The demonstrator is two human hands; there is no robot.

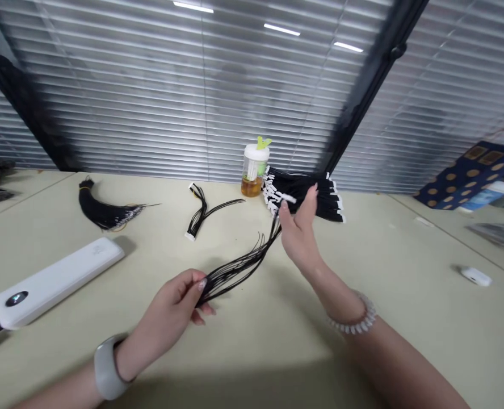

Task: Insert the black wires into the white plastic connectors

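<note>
A bundle of thin black wires (239, 268) stretches between my two hands above the table. My left hand (177, 304) pinches its lower end between thumb and fingers. At its upper end is a white connector (286, 198), which touches the thumb side of my right hand (301, 230); the wires pass down beside that hand. The right thumb and fingers look spread apart, with the connector at a fingertip. Behind the right hand lies a pile of black cables with white connectors (307, 193). A separate black cable piece (198, 216) rests left of the held bundle.
A lidded jar with amber liquid (252, 173) stands by the blinds. Black wires (99, 209) and a long white device (58, 281) lie at left. At right are a small white case (477, 276) and a dotted dark blue bag (460, 176).
</note>
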